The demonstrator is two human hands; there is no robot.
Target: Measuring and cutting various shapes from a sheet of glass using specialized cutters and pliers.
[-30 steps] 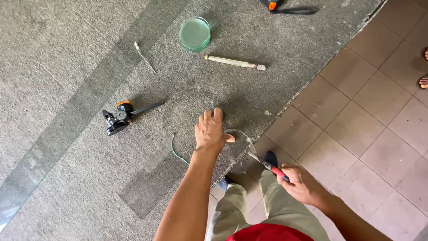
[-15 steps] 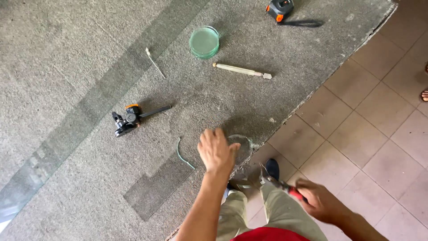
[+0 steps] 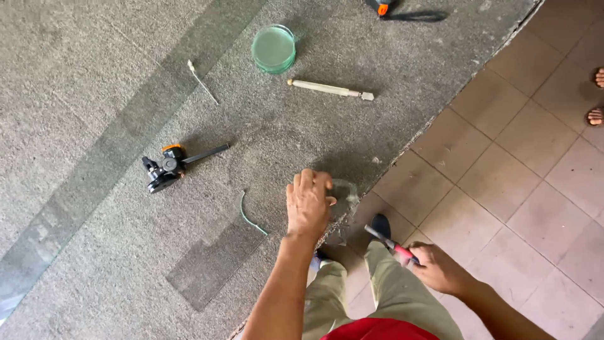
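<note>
The left hand (image 3: pixel 308 203) rests on a clear glass piece (image 3: pixel 343 192) at the carpeted bench's (image 3: pixel 94 94) edge, fingers curled over it and gripping its rim; the glass juts past the edge toward 4 o'clock. The right hand (image 3: pixel 437 267), fingers closed, holds one pair of red-handled pliers (image 3: pixel 389 242), long axis pointing to 10 o'clock at the glass.

On the bench lie one green glass disc (image 3: pixel 274 48), one pale glass cutter (image 3: pixel 330 89) lying 9-to-3, one orange-and-black circle cutter (image 3: pixel 173 165), one curved glass sliver (image 3: pixel 248 214) and one straight one (image 3: pixel 201 80). Open carpet spreads toward 9 o'clock; tiled floor (image 3: pixel 522 182) lies toward 3.
</note>
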